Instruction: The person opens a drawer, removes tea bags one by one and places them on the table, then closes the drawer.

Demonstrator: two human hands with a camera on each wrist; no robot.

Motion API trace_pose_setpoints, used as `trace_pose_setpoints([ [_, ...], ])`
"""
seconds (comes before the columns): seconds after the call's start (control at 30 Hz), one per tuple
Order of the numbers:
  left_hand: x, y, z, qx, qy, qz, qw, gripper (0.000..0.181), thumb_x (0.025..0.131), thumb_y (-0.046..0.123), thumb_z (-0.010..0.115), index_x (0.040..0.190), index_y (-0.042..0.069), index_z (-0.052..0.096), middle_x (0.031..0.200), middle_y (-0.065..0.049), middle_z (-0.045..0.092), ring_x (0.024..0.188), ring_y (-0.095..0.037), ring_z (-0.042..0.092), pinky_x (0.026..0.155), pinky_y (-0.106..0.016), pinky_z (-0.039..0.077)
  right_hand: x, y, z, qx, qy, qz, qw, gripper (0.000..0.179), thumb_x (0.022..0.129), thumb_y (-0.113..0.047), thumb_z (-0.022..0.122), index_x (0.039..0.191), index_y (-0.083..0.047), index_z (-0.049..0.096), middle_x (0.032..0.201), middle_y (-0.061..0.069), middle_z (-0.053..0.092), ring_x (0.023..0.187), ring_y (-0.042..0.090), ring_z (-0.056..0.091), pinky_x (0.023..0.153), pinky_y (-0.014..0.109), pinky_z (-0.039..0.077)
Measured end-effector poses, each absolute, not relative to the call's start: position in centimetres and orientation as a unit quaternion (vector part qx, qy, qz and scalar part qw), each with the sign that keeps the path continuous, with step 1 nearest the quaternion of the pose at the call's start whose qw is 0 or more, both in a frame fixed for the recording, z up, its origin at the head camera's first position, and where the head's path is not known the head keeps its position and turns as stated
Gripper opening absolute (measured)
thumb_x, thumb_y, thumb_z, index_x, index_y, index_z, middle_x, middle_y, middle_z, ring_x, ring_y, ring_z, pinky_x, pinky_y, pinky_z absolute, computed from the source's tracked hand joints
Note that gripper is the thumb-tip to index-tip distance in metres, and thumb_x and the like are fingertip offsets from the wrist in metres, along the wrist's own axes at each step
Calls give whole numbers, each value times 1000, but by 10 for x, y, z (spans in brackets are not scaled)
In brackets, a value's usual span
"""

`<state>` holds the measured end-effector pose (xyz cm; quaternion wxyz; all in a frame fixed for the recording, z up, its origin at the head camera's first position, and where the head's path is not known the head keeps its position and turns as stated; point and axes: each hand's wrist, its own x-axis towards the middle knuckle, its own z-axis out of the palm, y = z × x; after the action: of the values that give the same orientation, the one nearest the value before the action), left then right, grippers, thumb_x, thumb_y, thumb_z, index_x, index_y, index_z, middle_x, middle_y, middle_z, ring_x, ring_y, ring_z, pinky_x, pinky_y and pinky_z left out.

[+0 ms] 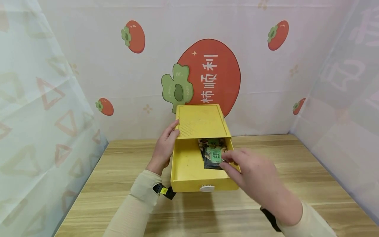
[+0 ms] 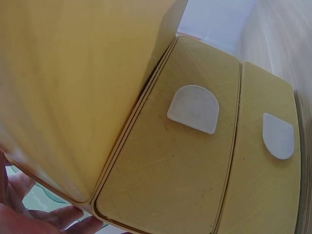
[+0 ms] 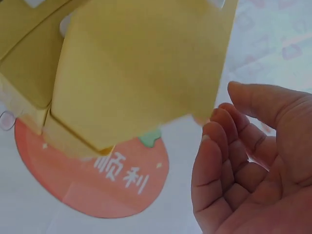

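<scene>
A yellow drawer cabinet [image 1: 201,121] stands on the wooden table, its top drawer [image 1: 188,166] pulled out towards me. Inside, on the drawer's right side, lie flat dark packets; the front packet [image 1: 214,163] has a green label, and another packet [image 1: 202,144] shows behind it. My left hand [image 1: 163,147] rests its fingers along the cabinet's left side near the top front corner. Over the drawer's right wall reaches my right hand [image 1: 254,174], thumb and index fingertips at the front packet's right edge. The right wrist view shows a gap between thumb and loosely bent fingers [image 3: 209,161].
Below the pulled-out drawer are two shut drawers with white handles, a middle one [image 2: 161,161] and a lower one [image 2: 263,190]. The wooden tabletop [image 1: 127,187] reaches around the cabinet. Behind hangs a white cloth [image 1: 142,72] printed with red fruit.
</scene>
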<state>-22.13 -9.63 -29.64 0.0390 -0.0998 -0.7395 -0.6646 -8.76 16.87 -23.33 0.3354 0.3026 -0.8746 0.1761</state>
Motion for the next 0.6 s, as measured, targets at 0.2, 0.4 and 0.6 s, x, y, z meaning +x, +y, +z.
trace_pose_setpoints([
  [0.2,-220,-97,-295,-97,-744,-660,40,50,111,34,45,160,25,43,167,3,36,156,-19,28,127,-47,26,-114,177,-219,269,-926,147,222,20,89,-20,84,106,-13,78,97,-3,77,84,15,70,73,37,59],
  [0.4,-220,-97,-297,-98,-743,-661,39,50,111,34,45,160,25,43,167,3,35,156,-20,29,127,-47,25,-133,176,-216,276,-945,93,151,27,92,-24,79,116,-11,78,104,1,79,89,22,71,83,45,59],
  [0.6,-220,-96,-296,-99,-740,-665,38,49,111,34,46,160,26,43,167,2,36,156,-20,30,127,-47,27,-142,169,-219,275,-954,24,116,46,88,-37,85,124,-10,75,85,-3,74,77,18,67,69,39,58],
])
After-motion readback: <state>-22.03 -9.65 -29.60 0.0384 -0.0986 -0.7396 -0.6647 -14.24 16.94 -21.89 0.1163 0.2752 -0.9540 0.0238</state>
